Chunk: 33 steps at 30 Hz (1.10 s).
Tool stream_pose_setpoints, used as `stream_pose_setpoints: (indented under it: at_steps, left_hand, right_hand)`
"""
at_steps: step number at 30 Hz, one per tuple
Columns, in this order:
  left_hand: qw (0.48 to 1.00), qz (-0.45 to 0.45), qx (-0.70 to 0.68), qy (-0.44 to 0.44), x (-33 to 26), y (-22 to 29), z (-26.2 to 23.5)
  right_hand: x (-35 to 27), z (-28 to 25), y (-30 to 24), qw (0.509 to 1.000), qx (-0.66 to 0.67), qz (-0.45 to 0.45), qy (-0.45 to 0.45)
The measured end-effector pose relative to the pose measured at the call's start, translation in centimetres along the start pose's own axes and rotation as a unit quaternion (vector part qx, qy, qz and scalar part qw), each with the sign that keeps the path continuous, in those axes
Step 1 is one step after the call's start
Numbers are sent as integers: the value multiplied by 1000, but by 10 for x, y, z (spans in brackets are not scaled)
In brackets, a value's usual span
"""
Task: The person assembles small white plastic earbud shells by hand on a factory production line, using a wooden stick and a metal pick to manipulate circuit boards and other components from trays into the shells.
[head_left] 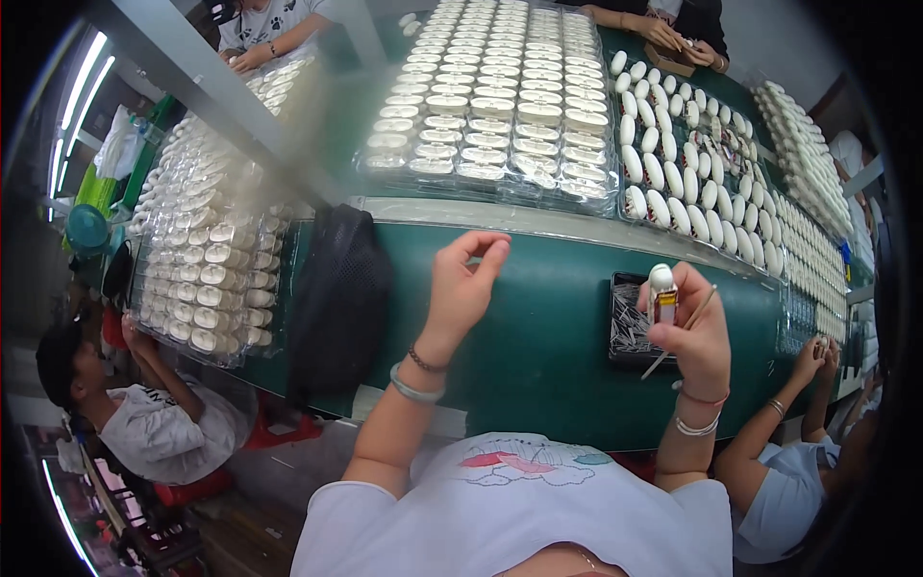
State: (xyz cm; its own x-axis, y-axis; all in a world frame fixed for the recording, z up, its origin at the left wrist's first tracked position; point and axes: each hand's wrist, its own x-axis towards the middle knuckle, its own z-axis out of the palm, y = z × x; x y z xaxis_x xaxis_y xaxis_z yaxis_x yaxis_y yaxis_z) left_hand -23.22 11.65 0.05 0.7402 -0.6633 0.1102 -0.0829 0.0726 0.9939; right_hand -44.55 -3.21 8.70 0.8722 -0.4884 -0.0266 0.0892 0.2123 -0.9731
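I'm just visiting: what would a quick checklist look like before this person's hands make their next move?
1. Right hand has a grip on the white part: ok, held between thumb and fingers.
2. Thin stick in that same hand: ok, it slants down past the thumb.
3. Left hand free: cannot tell; its fingertips are close together and could hide something tiny.
4. Black box uncovered: ok, thin metal pieces show inside.
5. White part undamaged: cannot tell, too small.
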Motion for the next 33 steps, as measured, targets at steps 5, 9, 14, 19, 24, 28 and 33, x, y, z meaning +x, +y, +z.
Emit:
stream_pose_setpoints:
  at_steps: [5, 9, 14, 19, 24, 28, 33]
  left_hand:
    - [934, 153, 302, 117, 70, 14, -48]
    - [802, 49, 576, 152, 144, 14, -90]
    - [695, -5, 714, 86, 187, -22, -132]
    - [698, 18, 713, 73, 191, -14, -134]
    - [737, 211, 641, 31, 161, 20, -120]
    - [846, 248, 468, -69, 76, 44, -56]
    - [936, 134, 270, -180, 11, 35, -12]
  right_hand:
    - [-3, 25, 34, 997, 27, 75, 5]
    - [7, 31, 68, 988, 99, 118, 28]
    - [6, 21, 77, 968, 212, 131, 15]
    - [11, 8, 81, 958, 257, 124, -4]
    - [10, 5, 81, 971, 222, 92, 0]
    - [6, 13, 75, 978, 188, 81, 37]
    - [6, 11, 73, 976, 201, 84, 1]
